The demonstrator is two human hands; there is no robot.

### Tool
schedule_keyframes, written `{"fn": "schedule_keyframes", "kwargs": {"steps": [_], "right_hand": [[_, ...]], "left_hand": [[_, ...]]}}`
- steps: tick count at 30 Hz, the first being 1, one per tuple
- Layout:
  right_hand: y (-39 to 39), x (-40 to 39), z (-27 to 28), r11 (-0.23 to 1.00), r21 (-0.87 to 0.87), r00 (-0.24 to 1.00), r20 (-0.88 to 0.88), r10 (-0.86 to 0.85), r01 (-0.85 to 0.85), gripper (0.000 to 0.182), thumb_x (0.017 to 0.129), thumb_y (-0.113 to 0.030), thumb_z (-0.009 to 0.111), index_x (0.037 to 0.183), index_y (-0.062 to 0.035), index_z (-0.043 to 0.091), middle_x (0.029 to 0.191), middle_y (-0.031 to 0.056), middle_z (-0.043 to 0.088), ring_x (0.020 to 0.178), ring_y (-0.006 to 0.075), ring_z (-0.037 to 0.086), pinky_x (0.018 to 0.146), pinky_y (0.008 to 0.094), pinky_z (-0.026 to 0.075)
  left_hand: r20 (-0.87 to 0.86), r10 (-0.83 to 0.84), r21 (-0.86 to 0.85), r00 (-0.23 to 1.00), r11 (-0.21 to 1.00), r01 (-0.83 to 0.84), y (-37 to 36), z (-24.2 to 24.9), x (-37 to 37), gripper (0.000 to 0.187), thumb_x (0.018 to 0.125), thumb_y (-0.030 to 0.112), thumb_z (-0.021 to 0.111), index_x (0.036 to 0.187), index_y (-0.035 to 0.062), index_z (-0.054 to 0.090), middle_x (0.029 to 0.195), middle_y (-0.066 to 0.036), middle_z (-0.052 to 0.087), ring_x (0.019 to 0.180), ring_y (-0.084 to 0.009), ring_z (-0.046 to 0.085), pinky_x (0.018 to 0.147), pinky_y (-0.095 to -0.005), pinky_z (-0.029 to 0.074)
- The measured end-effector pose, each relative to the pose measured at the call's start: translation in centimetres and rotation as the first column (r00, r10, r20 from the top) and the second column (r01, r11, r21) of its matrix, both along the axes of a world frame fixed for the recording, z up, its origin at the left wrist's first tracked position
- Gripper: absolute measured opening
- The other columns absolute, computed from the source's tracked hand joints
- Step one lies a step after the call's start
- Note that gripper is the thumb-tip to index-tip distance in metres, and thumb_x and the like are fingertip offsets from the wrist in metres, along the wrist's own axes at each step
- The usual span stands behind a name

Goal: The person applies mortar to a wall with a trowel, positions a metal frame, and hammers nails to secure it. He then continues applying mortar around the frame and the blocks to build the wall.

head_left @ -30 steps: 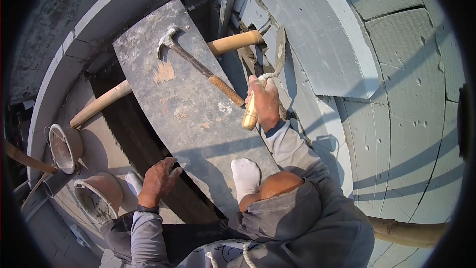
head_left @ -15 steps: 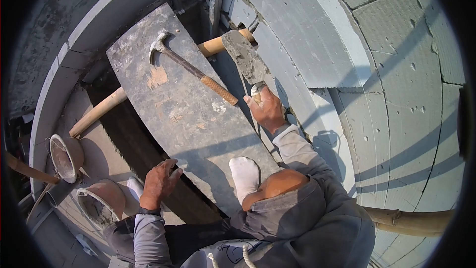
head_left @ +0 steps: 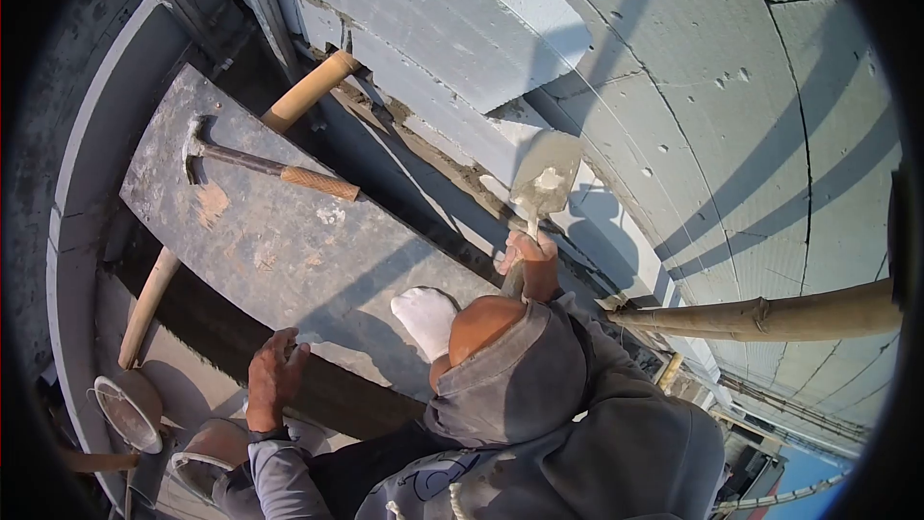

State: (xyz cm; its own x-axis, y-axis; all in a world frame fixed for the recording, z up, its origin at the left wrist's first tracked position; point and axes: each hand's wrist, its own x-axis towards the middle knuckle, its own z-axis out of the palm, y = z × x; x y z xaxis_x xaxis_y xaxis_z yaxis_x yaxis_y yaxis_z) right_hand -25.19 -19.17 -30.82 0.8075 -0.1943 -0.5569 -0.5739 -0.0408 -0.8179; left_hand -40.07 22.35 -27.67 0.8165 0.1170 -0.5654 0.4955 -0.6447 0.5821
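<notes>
My right hand (head_left: 534, 260) is wrapped round the handle of a trowel (head_left: 545, 173). The blade points away from me over the pale block wall, smeared with grey mortar and carrying a small lighter patch. My left hand (head_left: 274, 380) hangs over the dark gap beside the board, its fingers loosely bent and the thumb apart, with nothing in it. A claw hammer (head_left: 265, 166) with a worn wooden grip lies on the stained board (head_left: 289, 241), out of reach of both hands. My white-socked foot (head_left: 423, 318) rests on that board.
Bamboo poles (head_left: 308, 91) pass beneath the board, and another pole (head_left: 770, 315) juts in at the right. Two buckets (head_left: 130, 409) stand at lower left. A curved block wall (head_left: 674, 125) rises on the right, and a low curved wall (head_left: 72, 193) borders the left. Dark gaps flank the board.
My view has turned and shifted right. The trowel has swung from over the gap to the right-hand wall, and its thick mortar load is now mostly gone. My left hand stays by the board.
</notes>
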Motion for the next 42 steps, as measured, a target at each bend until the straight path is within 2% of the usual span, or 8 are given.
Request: {"fn": "schedule_keyframes", "kwargs": {"steps": [11,18,20,25,27,33,35,42], "right_hand": [[0.0,4.9,0.4,0.929,0.304,0.971,-0.175,-0.162,0.21,0.025,0.086,-0.029,0.063,0.088,-0.0045,0.057,0.064,0.0052,0.053,0.052,0.0198,0.055,0.049,0.0355,0.05],[-0.9,-0.6,1.1,0.976,0.211,0.974,-0.228,-0.001,0.051,0.029,0.087,-0.033,0.065,0.078,-0.0058,0.057,0.064,0.0051,0.056,0.053,0.0199,0.057,0.055,0.033,0.048],[-2.6,-2.8,-0.5,0.953,0.095,0.943,-0.141,0.3,-0.289,0.031,0.087,-0.032,0.063,0.077,-0.0033,0.059,0.068,0.0074,0.06,0.055,0.0204,0.058,0.054,0.0327,0.047],[-5.2,-9.7,-6.3,0.935,-0.19,0.93,-0.276,0.242,-0.3,0.031,0.087,-0.031,0.065,0.078,-0.0018,0.06,0.071,0.0083,0.061,0.06,0.0192,0.057,0.057,0.0342,0.046],[-2.6,-8.4,-0.8,0.952,-0.25,0.95,-0.295,0.1,-0.178,0.028,0.087,-0.029,0.065,0.082,-0.0016,0.06,0.071,0.0095,0.061,0.062,0.0201,0.057,0.059,0.0354,0.046],[-2.0,-2.4,1.1,0.865,-0.5,0.968,0.19,0.162,-0.047,0.03,0.088,-0.027,0.066,0.101,-0.0012,0.056,0.077,0.0156,0.061,0.071,0.0325,0.06,0.068,0.0412,0.048],[-2.2,-0.5,-1.4,0.618,-0.786,0.894,0.3,0.332,0.035,0.038,0.087,-0.025,0.069,0.109,0.0003,0.051,0.094,0.0211,0.061,0.087,0.0423,0.059,0.077,0.0468,0.047],[-0.2,3.3,-7.5,0.614,-0.763,0.866,0.432,0.251,0.202,0.053,0.081,-0.017,0.075,0.12,0.0051,0.047,0.117,0.0275,0.052,0.105,0.0478,0.052,0.091,0.0479,0.045]], "left_hand": [[-0.035,-0.02,-0.002,0.999,1.0,0.019,-0.2,-0.1,0.6,0.037,0.087,0.022,0.068,0.117,0.003,0.064,0.106,-0.02,0.069,0.097,-0.0318,0.07,0.084,-0.0384,0.054],[-0.055,-0.073,-0.002,0.996,0.997,0.073,-0.1,0.0,1.0,0.037,0.087,0.024,0.067,0.118,0.0039,0.064,0.107,-0.018,0.07,0.098,-0.0305,0.069,0.084,-0.0389,0.054],[-0.059,-0.068,-0.001,0.996,0.998,0.068,0.0,0.1,0.9,0.037,0.087,0.024,0.067,0.118,0.0039,0.064,0.107,-0.018,0.07,0.098,-0.0306,0.069,0.084,-0.039,0.054],[-0.056,-0.086,0.027,0.995,0.996,0.087,0.5,0.2,0.7,0.037,0.087,0.025,0.067,0.118,0.0035,0.064,0.106,-0.019,0.07,0.098,-0.0317,0.069,0.085,-0.0395,0.053],[-0.064,-0.085,0.026,0.994,0.996,0.087,0.5,0.1,0.3,0.038,0.087,0.025,0.067,0.117,0.0034,0.064,0.106,-0.019,0.07,0.098,-0.0321,0.069,0.086,-0.0395,0.053],[-0.047,-0.093,0.011,0.995,0.996,0.094,0.3,0.0,1.0,0.037,0.087,0.026,0.067,0.117,0.0033,0.064,0.105,-0.019,0.07,0.096,-0.0324,0.069,0.086,-0.0397,0.053],[-0.032,-0.092,0.01,0.995,0.996,0.093,0.2,-0.2,0.9,0.037,0.087,0.026,0.067,0.117,0.0032,0.064,0.105,-0.019,0.07,0.096,-0.0323,0.069,0.086,-0.0396,0.053],[-0.047,-0.1,-0.009,0.994,0.995,0.099,0.4,-1.3,0.1,0.037,0.086,0.024,0.068,0.116,0.002,0.064,0.104,-0.02,0.069,0.096,-0.0327,0.069,0.084,-0.04,0.053]]}}
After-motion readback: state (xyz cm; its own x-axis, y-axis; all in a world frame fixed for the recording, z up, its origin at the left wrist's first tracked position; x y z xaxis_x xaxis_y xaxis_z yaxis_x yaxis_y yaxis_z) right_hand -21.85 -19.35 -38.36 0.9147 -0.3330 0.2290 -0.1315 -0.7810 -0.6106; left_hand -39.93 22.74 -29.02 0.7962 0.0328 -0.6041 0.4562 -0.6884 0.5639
